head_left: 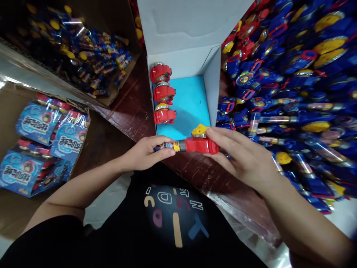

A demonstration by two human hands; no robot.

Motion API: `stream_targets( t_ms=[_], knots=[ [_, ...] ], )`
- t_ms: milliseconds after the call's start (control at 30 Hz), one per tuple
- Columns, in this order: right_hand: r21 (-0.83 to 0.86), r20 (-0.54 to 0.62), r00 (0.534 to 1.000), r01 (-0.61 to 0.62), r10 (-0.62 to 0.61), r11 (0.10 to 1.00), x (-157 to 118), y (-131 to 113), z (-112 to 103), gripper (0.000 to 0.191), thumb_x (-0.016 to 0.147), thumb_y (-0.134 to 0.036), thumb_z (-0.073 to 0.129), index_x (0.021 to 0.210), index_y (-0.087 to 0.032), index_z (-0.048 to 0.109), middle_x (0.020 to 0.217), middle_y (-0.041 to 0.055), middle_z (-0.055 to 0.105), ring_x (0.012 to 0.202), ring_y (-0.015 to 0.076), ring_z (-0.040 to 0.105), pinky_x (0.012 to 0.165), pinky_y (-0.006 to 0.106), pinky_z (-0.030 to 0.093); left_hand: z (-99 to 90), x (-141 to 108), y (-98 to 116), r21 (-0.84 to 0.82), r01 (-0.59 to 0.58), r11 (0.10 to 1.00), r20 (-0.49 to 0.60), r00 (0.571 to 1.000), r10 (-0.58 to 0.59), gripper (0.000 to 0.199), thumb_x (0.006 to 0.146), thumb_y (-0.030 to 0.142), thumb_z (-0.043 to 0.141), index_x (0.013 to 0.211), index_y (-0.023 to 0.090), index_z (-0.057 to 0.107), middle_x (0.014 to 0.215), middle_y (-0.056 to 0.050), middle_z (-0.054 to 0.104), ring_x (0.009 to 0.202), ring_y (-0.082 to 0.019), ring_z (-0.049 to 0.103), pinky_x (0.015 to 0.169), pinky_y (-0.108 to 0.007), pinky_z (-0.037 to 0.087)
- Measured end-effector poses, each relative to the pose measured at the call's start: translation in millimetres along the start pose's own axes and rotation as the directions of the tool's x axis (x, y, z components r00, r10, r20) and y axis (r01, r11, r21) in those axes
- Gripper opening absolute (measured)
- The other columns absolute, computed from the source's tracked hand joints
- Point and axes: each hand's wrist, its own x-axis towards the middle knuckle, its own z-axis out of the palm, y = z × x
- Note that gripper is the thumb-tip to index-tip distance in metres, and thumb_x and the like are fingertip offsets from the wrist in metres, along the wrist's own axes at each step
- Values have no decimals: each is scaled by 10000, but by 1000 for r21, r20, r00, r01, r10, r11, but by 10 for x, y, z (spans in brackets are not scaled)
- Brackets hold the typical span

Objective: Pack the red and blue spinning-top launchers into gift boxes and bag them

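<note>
My left hand (149,152) is closed round a small printed tube (169,146) with a yellow end. My right hand (245,156) grips a red plastic toy (201,145) with a yellow piece (200,130) on its top. The tube and the toy meet end to end at the toy's dark grey neck; I cannot tell how firmly they are joined. Just beyond my hands stands an open white box (184,61) with a light-blue bottom (191,98). Along its left wall sit three red toys (164,93) in a row.
At upper left, a carton (122,83) contains many printed tubes (95,56). Below it, another carton (80,149) holds blue display boxes (39,123) filled with red toys. A large pile of blue and red toys (279,89) covers the right side of the brown table (129,111).
</note>
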Motion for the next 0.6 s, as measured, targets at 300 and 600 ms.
stream_targets(
  t_ms=[300,600],
  knots=[
    [201,23,965,-261,262,944,115,-165,-31,606,1034,-398,719,1608,-422,527,1258,-1,799,902,221,803,753,357,681,-160,-53,-235,662,-360,658,-163,787,595,625,995,507,766,1505,190,596,1222,-110,777,1067,-237,696,970,-378,538],
    [-383,308,889,442,-338,811,457,-354,-101,448,1061,-60,446,1464,-158,614,1101,100,778,900,244,727,628,345,507,-431,375,-614,611,-308,729,-135,867,479,335,1097,323,619,1412,263,712,1453,-60,718,1298,-246,640,1101,-441,482]
  ],
)
